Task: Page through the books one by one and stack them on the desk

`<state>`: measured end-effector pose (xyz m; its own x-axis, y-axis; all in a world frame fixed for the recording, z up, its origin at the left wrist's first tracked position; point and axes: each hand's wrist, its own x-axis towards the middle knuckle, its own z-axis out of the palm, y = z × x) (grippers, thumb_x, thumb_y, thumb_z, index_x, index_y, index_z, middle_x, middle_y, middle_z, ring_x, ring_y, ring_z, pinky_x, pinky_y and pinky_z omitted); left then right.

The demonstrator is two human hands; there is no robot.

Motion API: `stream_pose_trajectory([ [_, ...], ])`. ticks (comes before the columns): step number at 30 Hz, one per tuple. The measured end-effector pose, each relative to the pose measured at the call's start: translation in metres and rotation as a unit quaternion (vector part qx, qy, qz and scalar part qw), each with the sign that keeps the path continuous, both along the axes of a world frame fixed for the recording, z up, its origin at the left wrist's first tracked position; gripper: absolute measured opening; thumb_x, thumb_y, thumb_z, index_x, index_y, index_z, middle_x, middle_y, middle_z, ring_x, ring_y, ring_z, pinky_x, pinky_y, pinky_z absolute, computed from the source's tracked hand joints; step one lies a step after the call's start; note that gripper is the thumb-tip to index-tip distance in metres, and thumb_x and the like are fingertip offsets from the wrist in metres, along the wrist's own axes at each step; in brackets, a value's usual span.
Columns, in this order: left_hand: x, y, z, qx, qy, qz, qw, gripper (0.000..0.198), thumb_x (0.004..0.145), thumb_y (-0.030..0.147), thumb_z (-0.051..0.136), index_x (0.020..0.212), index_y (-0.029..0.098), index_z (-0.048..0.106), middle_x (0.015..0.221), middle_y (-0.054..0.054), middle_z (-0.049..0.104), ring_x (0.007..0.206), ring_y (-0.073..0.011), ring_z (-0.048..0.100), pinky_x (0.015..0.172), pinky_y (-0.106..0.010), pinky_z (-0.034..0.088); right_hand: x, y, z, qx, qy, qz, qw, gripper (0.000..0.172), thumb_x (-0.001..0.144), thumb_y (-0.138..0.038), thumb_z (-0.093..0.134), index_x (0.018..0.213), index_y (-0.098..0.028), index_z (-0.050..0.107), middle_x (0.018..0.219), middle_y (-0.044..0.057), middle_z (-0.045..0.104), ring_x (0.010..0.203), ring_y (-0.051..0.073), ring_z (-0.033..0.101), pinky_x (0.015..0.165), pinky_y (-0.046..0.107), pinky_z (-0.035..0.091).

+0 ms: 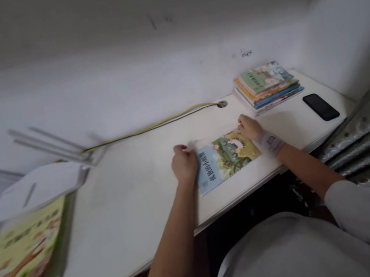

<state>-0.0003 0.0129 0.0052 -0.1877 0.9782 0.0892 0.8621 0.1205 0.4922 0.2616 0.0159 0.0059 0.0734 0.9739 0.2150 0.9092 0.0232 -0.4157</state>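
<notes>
A picture book (227,159) with a blue, green and yellow illustrated cover lies on the white desk in front of me. My left hand (184,164) is closed at the book's left edge, close to its far left corner. A pale blur beside those fingertips is too unclear to name. At the far right corner, my right hand (249,127) has its fingers curled together against the book's edge. A grey band (272,142) circles my right wrist. The fingertips of both hands are partly hidden.
A stack of thin books (266,84) stands at the back right, with a black phone (320,107) beside it. Yellow and black cables (155,127) run along the wall to a desk hole. At left lie a yellow-green book (26,250) and a white object (37,188).
</notes>
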Motion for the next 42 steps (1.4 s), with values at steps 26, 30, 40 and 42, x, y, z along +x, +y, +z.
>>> stream_pose_trajectory([
  [26,-0.003,0.000,-0.004,0.028,-0.038,0.002,0.999,0.042,0.084,0.026,0.055,0.125,0.019,0.048,0.088,-0.004,0.066,0.081,-0.0205,0.062,0.072,-0.030,0.045,0.210,-0.099,0.016,0.133,-0.042,-0.213,0.967,0.037,0.088,-0.020,0.034,0.120,-0.010,0.051,0.108,0.018,0.068,0.101,0.025,0.058,0.091,0.040,0.039],
  [30,-0.001,-0.003,-0.002,0.025,-0.031,0.003,0.999,0.046,0.085,0.026,0.054,0.129,0.017,0.045,0.091,-0.005,0.067,0.084,-0.0204,0.062,0.073,-0.030,0.044,0.112,-0.051,0.007,0.077,-0.001,-0.057,0.995,0.035,0.087,-0.029,0.047,0.120,-0.021,0.053,0.087,0.003,0.072,0.074,0.018,0.063,0.071,0.029,0.047],
  [40,-0.008,-0.008,-0.006,0.032,-0.095,0.024,0.995,0.041,0.085,0.020,0.051,0.126,0.021,0.045,0.090,-0.004,0.068,0.083,-0.0191,0.064,0.074,-0.030,0.046,-0.017,0.031,-0.008,-0.050,0.129,0.003,0.990,0.041,0.076,-0.020,0.056,0.116,-0.012,0.056,0.088,0.007,0.068,0.079,0.019,0.062,0.072,0.029,0.046],
  [42,-0.008,-0.006,-0.006,0.034,-0.093,0.017,0.995,0.042,0.085,0.019,0.051,0.127,0.021,0.045,0.090,-0.004,0.068,0.084,-0.0194,0.064,0.075,-0.031,0.046,-0.015,0.033,-0.010,-0.050,0.128,-0.001,0.990,0.039,0.077,-0.022,0.056,0.116,-0.014,0.055,0.088,0.005,0.067,0.078,0.019,0.061,0.071,0.029,0.046],
])
